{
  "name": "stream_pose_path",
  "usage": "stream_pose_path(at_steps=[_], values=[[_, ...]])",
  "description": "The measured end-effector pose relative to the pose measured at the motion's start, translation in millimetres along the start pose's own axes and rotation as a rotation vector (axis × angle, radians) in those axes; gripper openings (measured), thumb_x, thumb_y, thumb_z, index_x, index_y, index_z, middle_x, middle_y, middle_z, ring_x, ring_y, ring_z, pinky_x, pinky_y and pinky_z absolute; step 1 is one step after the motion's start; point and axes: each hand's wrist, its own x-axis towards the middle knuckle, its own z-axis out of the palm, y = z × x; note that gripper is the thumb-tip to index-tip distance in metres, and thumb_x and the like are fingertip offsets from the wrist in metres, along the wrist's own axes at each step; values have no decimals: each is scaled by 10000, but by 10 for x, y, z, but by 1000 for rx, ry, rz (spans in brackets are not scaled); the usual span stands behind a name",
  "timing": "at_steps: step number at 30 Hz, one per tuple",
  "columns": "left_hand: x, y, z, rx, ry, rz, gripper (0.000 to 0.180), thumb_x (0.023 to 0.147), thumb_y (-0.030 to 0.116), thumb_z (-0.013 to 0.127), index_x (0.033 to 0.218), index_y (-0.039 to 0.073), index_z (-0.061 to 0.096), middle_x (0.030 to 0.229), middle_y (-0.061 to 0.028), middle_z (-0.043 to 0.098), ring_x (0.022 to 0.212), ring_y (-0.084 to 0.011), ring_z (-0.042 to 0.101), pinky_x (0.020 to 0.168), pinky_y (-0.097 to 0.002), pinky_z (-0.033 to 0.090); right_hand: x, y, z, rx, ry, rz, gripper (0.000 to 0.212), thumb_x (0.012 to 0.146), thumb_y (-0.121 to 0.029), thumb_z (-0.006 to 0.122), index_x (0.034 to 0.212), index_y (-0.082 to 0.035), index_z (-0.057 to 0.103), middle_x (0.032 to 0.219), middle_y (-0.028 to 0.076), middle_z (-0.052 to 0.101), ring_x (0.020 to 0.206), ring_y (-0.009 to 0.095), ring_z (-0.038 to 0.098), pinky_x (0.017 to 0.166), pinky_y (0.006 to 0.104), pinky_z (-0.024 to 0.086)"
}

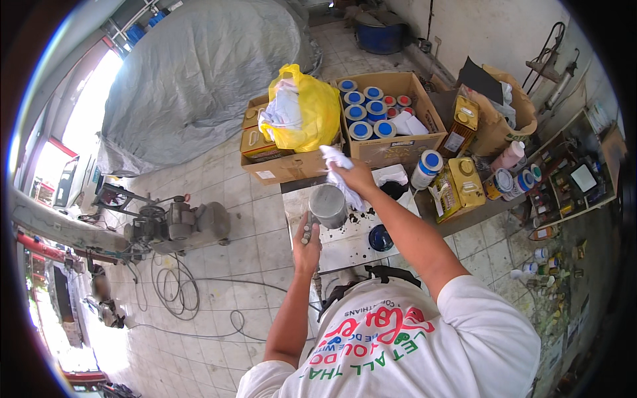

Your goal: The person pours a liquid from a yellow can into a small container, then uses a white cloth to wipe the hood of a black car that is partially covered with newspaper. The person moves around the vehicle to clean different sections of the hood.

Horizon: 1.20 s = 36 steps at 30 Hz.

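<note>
My left hand (307,247) is closed around the handle of a spray gun, whose grey metal cup (328,204) stands above the fingers. A hose runs down below that hand. In my right hand (358,178) is a bunched white rag (336,159), held just above and to the right of the cup. Under both hands lies a white board (298,199) spotted with dark paint. A round container with dark blue paint (380,237) rests on it near my right forearm. Farther back is a dark round opening or container (394,189), partly hidden by my right arm.
Behind the board stand a cardboard box of blue-lidded cans (398,151) and a box with a yellow plastic bag (308,113). To the right are a yellow tin (461,189) and several cans. At left, an air compressor (182,225) sits with a hose (176,285) looped across the tiles.
</note>
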Motion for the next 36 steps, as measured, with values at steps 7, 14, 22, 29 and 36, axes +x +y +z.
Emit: stream_pose_path(at_steps=[7,14,22,29,36], values=[[186,-34,-58,-176,37,26,555,1080,231,631,1580,69,456,827,48,542,648,-44,439,553,-236,380,-638,592,844,1334,-295,466,712,1044,-619,541,1456,-39,538,1310,106,681,1113,256,683,945,434,549],[310,-284,-340,-107,146,12,549,1090,257,616,1588,95,452,812,55,512,643,-46,412,558,-242,367,-692,1026,728,936,-247,643,559,1073,-443,590,1381,23,572,1218,159,718,1019,265,731,940,434,586],[308,-350,-600,-249,87,-39,557,1088,264,625,1584,89,443,827,48,510,665,-55,410,599,-263,385,-169,1871,966,1058,61,533,481,1055,-488,551,1268,-71,660,1153,134,738,954,291,723,877,441,573],[617,-488,-513,-273,24,-133,553,1088,277,626,1580,103,445,802,52,489,668,-45,407,614,-251,397,-710,2290,1712,197,502,253,239,915,-265,748,1081,-105,686,932,135,748,918,325,729,834,426,554],[1216,-968,-169,-32,-180,-35,535,1099,248,584,1608,155,448,871,14,568,657,-66,488,588,-251,444,-1222,2214,1509,-128,147,301,245,907,-152,755,1084,2,685,940,83,741,743,225,716,656,382,586]])
